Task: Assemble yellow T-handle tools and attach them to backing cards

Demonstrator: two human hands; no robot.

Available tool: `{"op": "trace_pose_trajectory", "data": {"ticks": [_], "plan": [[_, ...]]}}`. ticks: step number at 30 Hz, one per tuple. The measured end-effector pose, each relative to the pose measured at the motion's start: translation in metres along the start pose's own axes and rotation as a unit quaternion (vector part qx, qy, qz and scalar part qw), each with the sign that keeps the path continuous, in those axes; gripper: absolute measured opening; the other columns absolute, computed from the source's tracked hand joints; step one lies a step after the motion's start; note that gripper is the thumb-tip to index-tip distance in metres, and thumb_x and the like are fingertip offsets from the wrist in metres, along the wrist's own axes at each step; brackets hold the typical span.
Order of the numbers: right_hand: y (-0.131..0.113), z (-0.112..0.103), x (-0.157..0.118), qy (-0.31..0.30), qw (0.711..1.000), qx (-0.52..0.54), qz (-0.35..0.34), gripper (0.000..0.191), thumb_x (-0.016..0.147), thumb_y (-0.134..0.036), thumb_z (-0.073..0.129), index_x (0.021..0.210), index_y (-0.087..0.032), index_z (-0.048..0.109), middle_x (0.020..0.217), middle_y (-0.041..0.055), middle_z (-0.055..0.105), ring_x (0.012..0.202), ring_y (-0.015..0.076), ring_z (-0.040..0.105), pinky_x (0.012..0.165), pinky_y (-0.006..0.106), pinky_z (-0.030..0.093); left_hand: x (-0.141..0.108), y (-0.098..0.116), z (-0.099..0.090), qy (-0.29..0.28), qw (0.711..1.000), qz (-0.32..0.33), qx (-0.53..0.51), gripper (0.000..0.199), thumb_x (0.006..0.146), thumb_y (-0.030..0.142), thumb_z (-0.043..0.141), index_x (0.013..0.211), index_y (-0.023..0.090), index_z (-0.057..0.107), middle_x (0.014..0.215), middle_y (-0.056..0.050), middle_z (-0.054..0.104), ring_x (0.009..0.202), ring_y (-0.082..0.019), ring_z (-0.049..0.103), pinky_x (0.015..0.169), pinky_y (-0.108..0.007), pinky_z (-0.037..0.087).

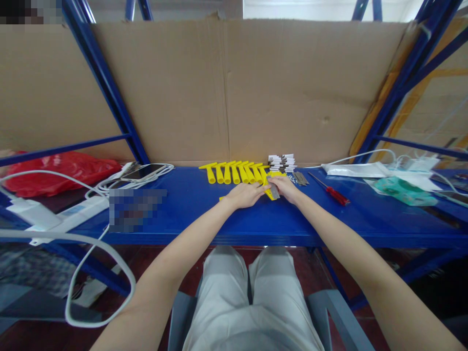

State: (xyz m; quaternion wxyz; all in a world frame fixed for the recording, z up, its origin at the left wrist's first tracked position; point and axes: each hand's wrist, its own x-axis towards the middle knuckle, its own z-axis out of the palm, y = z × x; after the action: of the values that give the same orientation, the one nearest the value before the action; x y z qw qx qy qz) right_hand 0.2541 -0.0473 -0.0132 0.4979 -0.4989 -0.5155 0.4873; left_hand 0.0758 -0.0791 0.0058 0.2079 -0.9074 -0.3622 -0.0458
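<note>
My left hand is closed round a yellow plastic scraper handle, most of it hidden by the fingers. My right hand pinches a flat grey metal blade against the yellow head of that handle. Both hands meet just above the blue tabletop. Behind my left hand, several yellow T-shaped handles lie side by side in a row. Further yellow pieces lie just behind my right hand. To its right are small white parts and a little pile of grey metal blades.
White-and-dark strips are stacked against the cardboard wall. A red-handled screwdriver lies at right, near a green plastic bag. At left are a phone, a power strip, a looping white cable and a red bag.
</note>
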Motion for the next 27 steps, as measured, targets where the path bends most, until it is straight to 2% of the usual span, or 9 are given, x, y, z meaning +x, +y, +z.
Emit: {"op": "trace_pose_trajectory", "data": {"ticks": [6, 15, 21, 27], "plan": [[0.000, 0.001, -0.001, 0.004, 1.000, -0.012, 0.001, 0.014, 0.076, -0.022, 0.061, 0.065, -0.018, 0.055, 0.051, -0.0046, 0.054, 0.045, 0.0090, 0.048, 0.045, 0.020, 0.040, 0.000, 0.000, 0.000, -0.002, 1.000, 0.003, 0.006, 0.048, 0.100, 0.035, 0.023, 0.146, 0.027, 0.038, 0.112, -0.011, 0.063, 0.089, -0.021, 0.066, 0.069, -0.028, 0.049], [0.002, -0.001, 0.000, -0.003, 0.999, -0.043, -0.015, 0.022, 0.081, -0.030, 0.061, 0.064, -0.019, 0.052, 0.049, -0.0054, 0.050, 0.042, 0.0089, 0.046, 0.042, 0.020, 0.037, 0.000, -0.001, 0.001, 0.003, 1.000, -0.007, -0.012, 0.047, 0.100, 0.036, 0.027, 0.145, 0.031, 0.040, 0.114, -0.011, 0.062, 0.088, -0.021, 0.067, 0.070, -0.029, 0.050], [0.000, -0.004, -0.001, -0.064, 0.998, -0.017, -0.011, 0.023, 0.083, -0.035, 0.063, 0.070, -0.019, 0.052, 0.052, -0.0045, 0.055, 0.042, 0.0096, 0.050, 0.040, 0.019, 0.038, 0.000, -0.005, 0.002, 0.009, 1.000, -0.023, -0.019, 0.046, 0.100, 0.037, 0.028, 0.142, 0.032, 0.044, 0.112, -0.010, 0.063, 0.090, -0.020, 0.066, 0.071, -0.028, 0.049], [-0.009, -0.006, -0.010, -0.145, 0.989, -0.031, 0.028, 0.014, 0.089, -0.023, 0.057, 0.076, -0.017, 0.055, 0.057, 0.0019, 0.065, 0.044, 0.0120, 0.058, 0.041, 0.020, 0.044, 0.001, -0.013, 0.004, 0.003, 0.999, -0.053, -0.014, 0.045, 0.099, 0.032, 0.030, 0.142, 0.032, 0.045, 0.113, -0.010, 0.063, 0.094, -0.022, 0.066, 0.069, -0.028, 0.048]]}}
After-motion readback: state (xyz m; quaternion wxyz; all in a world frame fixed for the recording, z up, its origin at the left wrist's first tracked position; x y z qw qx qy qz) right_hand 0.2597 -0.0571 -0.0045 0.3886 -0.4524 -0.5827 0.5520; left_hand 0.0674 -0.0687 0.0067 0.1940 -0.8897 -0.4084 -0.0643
